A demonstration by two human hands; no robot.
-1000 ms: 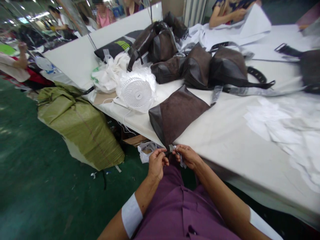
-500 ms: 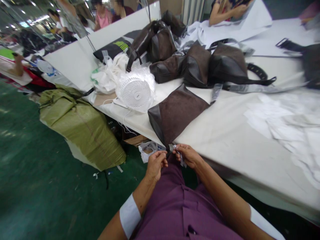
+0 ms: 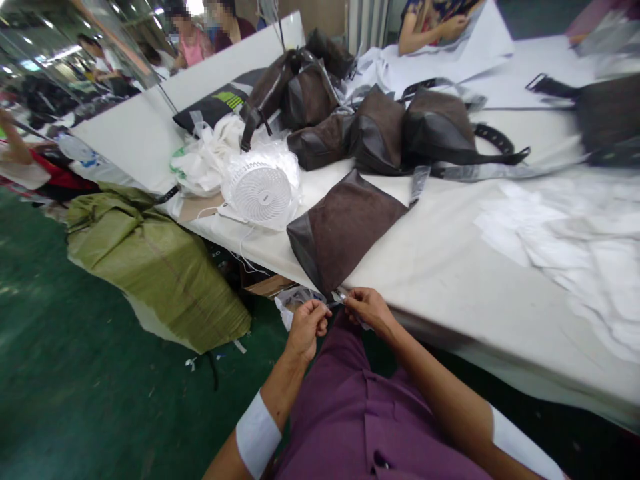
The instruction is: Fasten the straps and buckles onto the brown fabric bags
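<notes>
A flat brown bag (image 3: 345, 227) with a dark corner lies on the white table (image 3: 450, 267), its near corner hanging over the table's front edge. My left hand (image 3: 306, 327) and my right hand (image 3: 367, 309) meet just below that corner, both pinched shut on a small clear strip of plastic film (image 3: 336, 300) attached to the bag's corner. My purple shirt fills the bottom of the view.
A white desk fan (image 3: 260, 193) stands left of the bag, beside crumpled white bags (image 3: 207, 157). Several brown bags (image 3: 380, 130) with straps are piled behind. Loose white paper (image 3: 575, 233) lies at right. A green sack (image 3: 150, 267) sits on the green floor. Other people work at the back.
My view has shifted slightly to the right. My hands have moved a little apart at the bag's corner, and the film between them is stretched thinner.
</notes>
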